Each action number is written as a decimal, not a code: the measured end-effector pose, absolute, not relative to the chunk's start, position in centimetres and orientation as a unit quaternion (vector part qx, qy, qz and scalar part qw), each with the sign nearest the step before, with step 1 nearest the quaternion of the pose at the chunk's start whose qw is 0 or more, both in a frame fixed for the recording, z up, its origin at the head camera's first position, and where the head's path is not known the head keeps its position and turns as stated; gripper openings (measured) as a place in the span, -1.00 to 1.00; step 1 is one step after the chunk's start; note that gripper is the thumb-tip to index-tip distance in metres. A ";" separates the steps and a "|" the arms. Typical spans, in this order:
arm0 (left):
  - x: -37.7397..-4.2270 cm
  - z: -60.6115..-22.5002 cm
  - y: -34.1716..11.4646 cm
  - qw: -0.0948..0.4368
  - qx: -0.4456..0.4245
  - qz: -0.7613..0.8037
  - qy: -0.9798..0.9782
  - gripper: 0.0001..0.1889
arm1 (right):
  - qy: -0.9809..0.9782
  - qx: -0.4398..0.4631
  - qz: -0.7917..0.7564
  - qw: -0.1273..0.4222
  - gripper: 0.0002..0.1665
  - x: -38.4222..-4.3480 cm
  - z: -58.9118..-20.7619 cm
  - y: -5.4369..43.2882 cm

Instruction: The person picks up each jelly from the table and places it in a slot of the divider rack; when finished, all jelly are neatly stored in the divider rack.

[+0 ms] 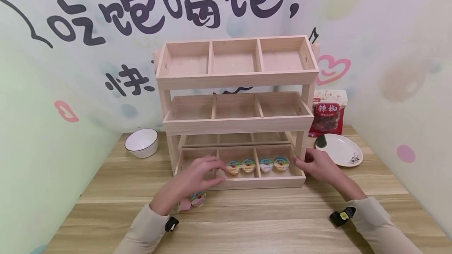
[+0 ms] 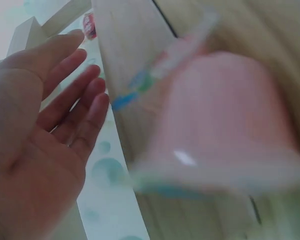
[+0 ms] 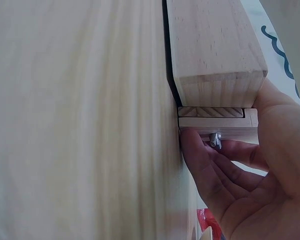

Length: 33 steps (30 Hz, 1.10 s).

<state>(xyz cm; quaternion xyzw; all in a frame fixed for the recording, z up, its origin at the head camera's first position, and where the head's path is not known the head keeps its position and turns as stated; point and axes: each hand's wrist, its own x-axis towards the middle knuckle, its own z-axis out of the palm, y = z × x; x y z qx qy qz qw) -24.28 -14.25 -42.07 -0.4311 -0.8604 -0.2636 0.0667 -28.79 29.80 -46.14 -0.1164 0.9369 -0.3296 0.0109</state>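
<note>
My left hand hovers over the front edge of the bottom tray of a wooden three-tier rack, fingers loosely bent and holding nothing. Two jelly cups lie by its fingertips in the middle compartment. Another pair of jelly cups sits in the right compartment. Below that hand, pink jelly cups rest on the table; one pink jelly cup looms blurred in the left wrist view. My right hand grips the bottom tray's right end, its fingers beside a small metal piece.
The rack's top tray and middle tray stand above the hands. A white bowl is at the left. To the right are an oval plate with a dark green item and a red chili bag.
</note>
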 end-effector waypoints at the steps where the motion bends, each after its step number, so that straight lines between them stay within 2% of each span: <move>1: -24.1 -42.3 -14.6 0.077 -0.437 -0.270 -0.854 -0.79 | 0.937 -0.115 -0.330 0.011 -0.43 -28.8 -46.2 29.8; 4: -23.6 -42.8 -15.7 0.110 -0.455 -0.284 -0.836 -0.83 | 0.937 -0.113 -0.331 0.012 -0.42 -28.8 -46.4 29.9; 8: -22.5 -43.1 -17.3 0.114 -0.446 -0.291 -0.838 -0.87 | 0.936 -0.113 -0.333 0.015 -0.39 -28.9 -46.4 29.8; 17: -20.3 -43.6 -20.1 0.088 -0.425 -0.280 -0.856 -0.81 | 0.936 -0.113 -0.334 0.015 -0.39 -28.8 -46.2 29.7; 29: -19.5 -43.7 -19.7 0.073 -0.449 -0.208 -0.866 -0.65 | 0.936 -0.113 -0.334 0.011 -0.37 -28.6 -46.0 29.9; 33: -19.6 -43.8 -19.7 0.040 -0.453 -0.187 -0.871 -0.67 | 0.935 -0.117 -0.335 0.010 -0.40 -28.6 -46.1 29.8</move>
